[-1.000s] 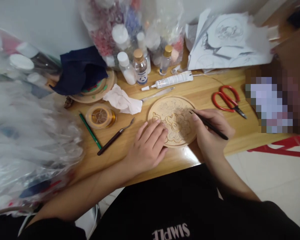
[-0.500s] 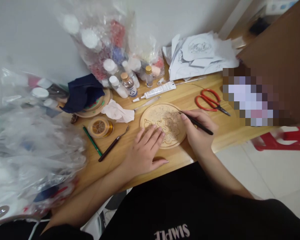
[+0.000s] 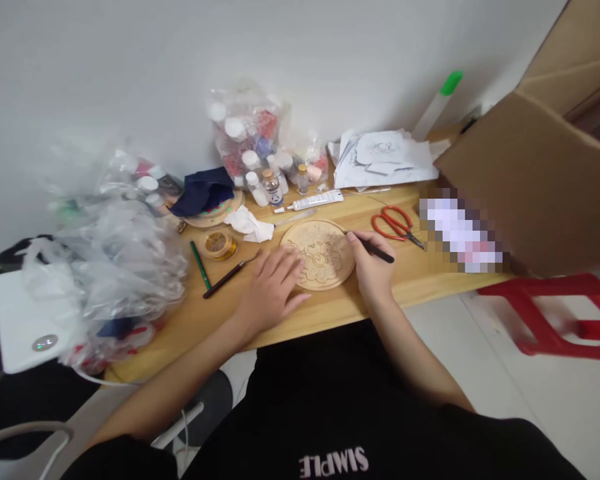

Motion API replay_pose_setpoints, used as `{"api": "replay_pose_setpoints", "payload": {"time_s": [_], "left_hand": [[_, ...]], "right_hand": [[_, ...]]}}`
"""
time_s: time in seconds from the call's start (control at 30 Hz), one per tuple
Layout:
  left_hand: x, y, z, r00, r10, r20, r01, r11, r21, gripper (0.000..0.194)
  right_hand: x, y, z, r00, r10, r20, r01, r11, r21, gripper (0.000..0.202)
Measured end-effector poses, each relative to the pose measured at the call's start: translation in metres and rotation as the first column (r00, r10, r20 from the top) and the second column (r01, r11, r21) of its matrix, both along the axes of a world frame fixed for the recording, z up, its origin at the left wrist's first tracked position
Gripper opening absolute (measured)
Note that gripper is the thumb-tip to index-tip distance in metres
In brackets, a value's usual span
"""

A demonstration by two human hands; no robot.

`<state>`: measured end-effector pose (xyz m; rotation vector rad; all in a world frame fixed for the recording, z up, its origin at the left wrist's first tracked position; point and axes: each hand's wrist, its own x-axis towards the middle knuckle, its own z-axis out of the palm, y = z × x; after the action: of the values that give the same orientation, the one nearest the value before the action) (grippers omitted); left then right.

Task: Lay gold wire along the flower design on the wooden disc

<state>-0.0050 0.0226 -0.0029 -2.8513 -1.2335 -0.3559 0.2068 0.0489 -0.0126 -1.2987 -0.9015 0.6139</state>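
A round pale wooden disc (image 3: 325, 277) lies flat on the table, carrying a line-drawn flower pattern partly outlined in gold. My left hand (image 3: 275, 287) rests palm down with fingers spread, its fingertips over the disc's left edge. In my right hand (image 3: 373, 270) is a slim black pen-like tool (image 3: 377, 249), pinched between thumb and fingers. The tool's tip is near the disc's upper right edge; whether it touches is too small to tell. Close to my left hand are a dark-handled tool with a bent metal tip (image 3: 225, 279) and a spool of gold thread (image 3: 220, 245).
Red-handled scissors (image 3: 393, 223) lie right of the disc. Behind it are a white tube (image 3: 315, 201), small bottles (image 3: 273, 187) and paper drawings (image 3: 385, 160). Plastic bags (image 3: 135, 260) crowd the left, with a green pen (image 3: 200, 263) nearby. A cardboard box (image 3: 530, 180) stands right.
My left hand has slid left from the disc's middle to its left edge, uncovering more of the flower. My right hand keeps the black tool at the upper right. The camera view has shifted.
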Motion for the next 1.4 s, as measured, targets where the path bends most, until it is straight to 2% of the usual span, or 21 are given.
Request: {"api": "replay_pose_setpoints", "payload": {"time_s": [0.17, 0.33, 0.47, 0.57, 0.73, 0.83, 1.0, 1.2, 1.4], "left_hand": [[0.003, -0.013, -0.011, 0.999, -0.036, -0.025, 0.035, 0.998, -0.044, 0.068], [0.004, -0.013, -0.01, 1.0, -0.023, -0.015, 0.022, 0.997, -0.07, 0.069], [0.005, -0.015, -0.007, 1.0, 0.012, 0.024, -0.01, 0.995, -0.096, 0.067], [0.004, -0.016, -0.005, 0.993, 0.093, 0.08, -0.084, 0.991, -0.108, 0.063], [0.0, -0.017, -0.007, 0.928, 0.324, 0.185, -0.3, 0.942, -0.148, 0.053], [0.003, -0.02, -0.012, 0.882, 0.412, 0.23, -0.371, 0.907, -0.201, 0.053], [0.014, -0.025, -0.019, 0.829, 0.474, 0.297, -0.402, 0.874, -0.274, 0.053], [0.018, -0.02, -0.017, 0.778, 0.506, 0.372, -0.405, 0.857, -0.318, 0.052], [0.02, -0.019, -0.017, 0.719, 0.531, 0.448, -0.4, 0.844, -0.357, 0.044]], "right_hand": [[-0.001, 0.0, 0.0, 0.998, 0.018, -0.055, -0.02, 0.999, -0.032, 0.018], [0.0, 0.0, -0.001, 0.996, 0.039, -0.081, -0.043, 0.998, -0.041, 0.023], [0.001, 0.0, -0.003, 0.994, 0.057, -0.094, -0.061, 0.997, -0.039, 0.028], [0.004, 0.001, -0.008, 0.994, 0.067, -0.09, -0.072, 0.996, -0.055, 0.029], [0.007, 0.005, -0.019, 0.993, 0.096, -0.063, -0.103, 0.987, -0.12, 0.026], [0.008, 0.006, -0.023, 0.993, 0.108, -0.047, -0.114, 0.983, -0.146, 0.03], [0.008, 0.007, -0.023, 0.993, 0.115, -0.03, -0.118, 0.98, -0.162, 0.032], [0.008, 0.006, -0.019, 0.996, 0.087, -0.024, -0.09, 0.986, -0.138, 0.027], [0.006, 0.004, -0.011, 0.999, 0.035, -0.035, -0.039, 0.993, -0.108, 0.039]]}}
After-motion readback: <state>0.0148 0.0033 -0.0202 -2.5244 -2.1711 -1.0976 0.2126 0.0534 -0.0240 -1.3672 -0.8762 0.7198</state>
